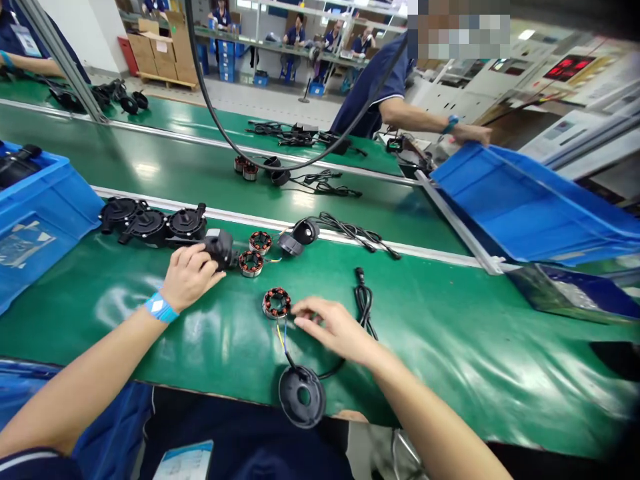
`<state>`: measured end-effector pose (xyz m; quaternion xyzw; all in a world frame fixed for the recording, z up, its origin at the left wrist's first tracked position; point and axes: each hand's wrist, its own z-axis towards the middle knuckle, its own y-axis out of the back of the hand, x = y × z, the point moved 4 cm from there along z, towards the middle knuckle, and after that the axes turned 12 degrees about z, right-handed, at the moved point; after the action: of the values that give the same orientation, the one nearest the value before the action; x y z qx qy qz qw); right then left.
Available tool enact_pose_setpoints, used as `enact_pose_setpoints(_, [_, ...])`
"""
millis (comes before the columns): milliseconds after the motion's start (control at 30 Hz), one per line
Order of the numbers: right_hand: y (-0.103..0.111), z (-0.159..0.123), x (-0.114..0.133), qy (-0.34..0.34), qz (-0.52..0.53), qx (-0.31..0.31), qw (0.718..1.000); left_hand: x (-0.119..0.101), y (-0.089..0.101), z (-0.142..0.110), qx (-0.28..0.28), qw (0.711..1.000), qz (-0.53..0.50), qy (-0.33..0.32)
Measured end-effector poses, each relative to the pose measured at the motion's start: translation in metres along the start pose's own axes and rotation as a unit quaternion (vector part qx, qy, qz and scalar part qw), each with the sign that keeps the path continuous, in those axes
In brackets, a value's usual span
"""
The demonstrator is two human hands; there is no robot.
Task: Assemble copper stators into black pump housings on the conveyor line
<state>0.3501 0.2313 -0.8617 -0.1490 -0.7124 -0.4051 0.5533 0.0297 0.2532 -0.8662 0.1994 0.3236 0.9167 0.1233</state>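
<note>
1 stator ring point(276, 315), coppery, silver-sided

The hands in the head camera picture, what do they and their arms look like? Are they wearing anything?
The left hand has no glove; its wrist wears a bright blue wristband with a white diamond mark. A dark short sleeve with a pale stripe shows on that arm. The right hand is gloveless too, with no band showing.

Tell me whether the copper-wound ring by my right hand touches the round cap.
Apart: the head view shows green tabletop between ring and cap, with wires bridging them.
</note>
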Motion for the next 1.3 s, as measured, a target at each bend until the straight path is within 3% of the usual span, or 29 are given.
enact_pose_setpoints(33, [0.002,0.002,-0.006,0.016,-0.019,-0.033,0.999,-0.003,0.011,-0.008,-0.020,1.000,-0.017,-0.018])
enact_pose_setpoints(100, [-0.001,0.007,-0.013,0.048,-0.047,-0.040,0.997,-0.001,0.030,-0.016,-0.046,0.997,-0.060,-0.006])
enact_pose_setpoints(167, [-0.007,0.014,-0.016,0.065,-0.063,-0.018,0.996,0.014,0.037,-0.012,-0.018,0.990,-0.096,0.099])
enact_pose_setpoints(200, [-0.010,0.017,-0.016,0.068,-0.065,-0.013,0.995,0.023,0.034,-0.009,0.027,0.979,-0.116,0.164])
enact_pose_setpoints(267, [-0.014,0.025,-0.018,0.071,-0.062,-0.011,0.996,0.037,0.017,-0.003,0.165,0.929,-0.200,0.264])
enact_pose_setpoints(333, [-0.018,0.029,-0.019,0.081,-0.045,-0.013,0.996,0.039,0.000,-0.003,0.288,0.848,-0.323,0.307])
enact_pose_setpoints(400, [-0.020,0.030,-0.020,0.102,-0.026,-0.013,0.994,0.034,-0.005,-0.008,0.332,0.791,-0.404,0.318])
enact_pose_setpoints(433, [-0.021,0.028,-0.020,0.113,-0.021,-0.014,0.993,0.030,-0.002,-0.012,0.328,0.787,-0.416,0.318])
enact_pose_setpoints(533, [-0.023,0.016,-0.008,0.157,-0.018,-0.038,0.987,0.010,0.015,-0.029,0.295,0.828,-0.375,0.294])
enact_pose_setpoints(633, [-0.024,0.000,0.020,0.226,-0.027,-0.076,0.971,-0.018,0.035,-0.041,0.269,0.845,-0.362,0.288])
enact_pose_setpoints(833, [-0.028,-0.009,0.068,0.323,-0.052,-0.157,0.932,-0.069,0.053,-0.017,0.134,0.897,-0.310,0.287])
enact_pose_setpoints(1033, [-0.026,0.012,0.067,0.271,-0.077,-0.201,0.938,-0.102,0.050,0.010,0.050,0.921,-0.320,0.218])
enact_pose_setpoints(1167, [-0.027,0.021,0.061,0.245,-0.105,-0.196,0.944,-0.107,0.047,0.012,0.059,0.929,-0.318,0.182])
enact_pose_setpoints(1300, [-0.033,0.024,0.054,0.252,-0.117,-0.237,0.931,-0.105,0.045,0.011,0.061,0.931,-0.307,0.190])
